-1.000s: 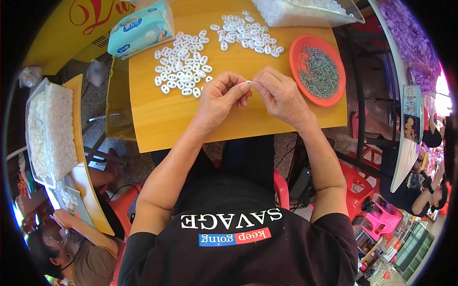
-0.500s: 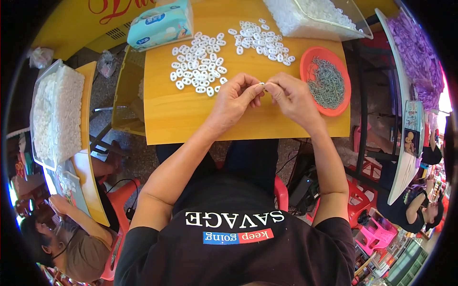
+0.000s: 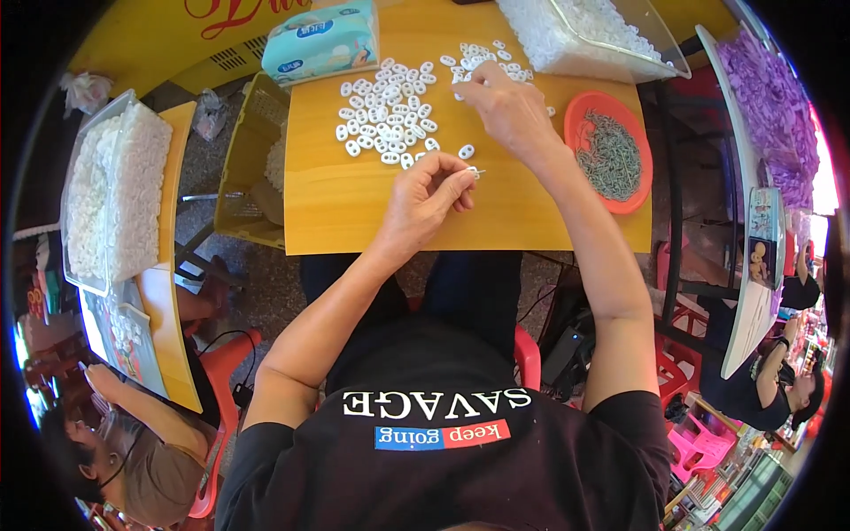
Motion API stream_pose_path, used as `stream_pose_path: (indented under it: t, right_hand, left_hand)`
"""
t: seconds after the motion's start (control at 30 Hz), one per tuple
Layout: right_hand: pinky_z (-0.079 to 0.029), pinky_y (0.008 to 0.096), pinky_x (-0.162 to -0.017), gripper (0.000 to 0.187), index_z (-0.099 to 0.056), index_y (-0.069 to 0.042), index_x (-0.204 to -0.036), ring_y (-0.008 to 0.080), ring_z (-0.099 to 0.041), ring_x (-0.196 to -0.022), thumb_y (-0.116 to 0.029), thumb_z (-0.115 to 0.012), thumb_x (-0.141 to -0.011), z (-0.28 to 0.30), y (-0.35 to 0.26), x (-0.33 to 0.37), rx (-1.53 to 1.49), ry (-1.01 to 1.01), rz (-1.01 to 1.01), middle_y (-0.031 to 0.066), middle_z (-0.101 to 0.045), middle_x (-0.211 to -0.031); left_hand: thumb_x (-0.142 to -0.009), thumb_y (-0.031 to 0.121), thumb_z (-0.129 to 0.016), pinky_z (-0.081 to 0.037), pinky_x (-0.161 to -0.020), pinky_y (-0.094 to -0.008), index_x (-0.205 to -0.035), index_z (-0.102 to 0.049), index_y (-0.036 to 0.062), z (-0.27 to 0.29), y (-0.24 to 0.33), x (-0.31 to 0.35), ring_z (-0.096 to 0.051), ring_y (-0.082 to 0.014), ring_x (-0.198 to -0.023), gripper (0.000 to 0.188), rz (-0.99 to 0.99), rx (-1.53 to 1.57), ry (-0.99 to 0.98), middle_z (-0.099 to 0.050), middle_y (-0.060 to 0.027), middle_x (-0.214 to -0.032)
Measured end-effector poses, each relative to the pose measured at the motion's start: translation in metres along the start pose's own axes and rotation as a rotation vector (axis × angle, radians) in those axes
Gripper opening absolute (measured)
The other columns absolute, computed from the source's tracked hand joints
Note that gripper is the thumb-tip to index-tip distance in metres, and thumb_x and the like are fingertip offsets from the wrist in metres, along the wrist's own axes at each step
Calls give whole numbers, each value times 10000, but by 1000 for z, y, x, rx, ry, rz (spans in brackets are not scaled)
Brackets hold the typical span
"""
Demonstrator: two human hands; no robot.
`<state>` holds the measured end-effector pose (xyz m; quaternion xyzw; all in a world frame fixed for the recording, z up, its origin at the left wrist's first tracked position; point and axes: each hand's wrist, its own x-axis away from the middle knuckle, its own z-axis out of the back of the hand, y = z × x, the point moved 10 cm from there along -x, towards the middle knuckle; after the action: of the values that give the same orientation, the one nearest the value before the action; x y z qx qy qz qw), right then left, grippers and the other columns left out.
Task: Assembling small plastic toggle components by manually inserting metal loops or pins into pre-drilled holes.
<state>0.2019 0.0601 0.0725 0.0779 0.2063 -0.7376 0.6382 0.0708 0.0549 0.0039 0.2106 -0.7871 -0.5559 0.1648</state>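
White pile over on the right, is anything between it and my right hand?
Nothing visible: your right hand is at the near edge of the white pile, though whether its fingertips touch I can't tell. The clear bin and red tray sit off to the right.

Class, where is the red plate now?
In the head view, the red plate sits at the right side of the table, beside the right forearm, lower in the picture than the clear bin.

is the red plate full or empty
Not empty: the red plate holds a heap of grey pieces covering most of its middle, with bare rim around.
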Motion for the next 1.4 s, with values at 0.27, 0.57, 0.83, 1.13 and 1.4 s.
stream_pose_path:
  t: [0.27,0.57,0.83,1.13,1.4]
  right_hand:
    - [-526,386,-629,249,-677,-115,-1039,279,-656,-792,-51,-582,-818,-26,-8,-1,77,-120,143,51,-620,-994]
    - [-531,389,-663,184,-680,-106,-1035,294,-651,-824,-89,-612,-864,-22,-5,3,-102,-64,96,54,-624,-1015]
    - [-529,395,-670,162,-681,-89,-980,282,-645,-795,-206,-646,-873,-27,-20,-1,41,-130,93,59,-611,-957]
    - [-523,400,-715,235,-668,-84,-1048,310,-632,-850,-230,-658,-864,-25,-24,-6,-83,-117,60,105,-604,-952]
    - [-516,380,-689,199,-681,-58,-1049,302,-631,-767,-133,-632,-872,-19,-11,0,-142,18,76,134,-627,-905]
  left_hand:
    - [-970,115,-580,-489,-661,-229,-990,-576,3,8,-5,0,-602,-92,-727,114,3,36,10,-638,-44,-861]
    - [-972,123,-578,-486,-663,-226,-985,-572,8,5,-5,1,-596,-87,-723,117,1,20,-18,-628,-37,-843]
    - [-972,123,-578,-482,-660,-222,-981,-570,12,6,-4,1,-591,-84,-719,111,-12,-4,-22,-624,-34,-837]
    - [-970,122,-581,-484,-657,-224,-984,-570,9,5,-5,4,-592,-83,-721,115,-18,-31,-22,-623,-30,-838]
    - [-965,124,-587,-481,-626,-223,-958,-582,1,7,-4,2,-589,-80,-686,123,-33,22,14,-615,-22,-786]
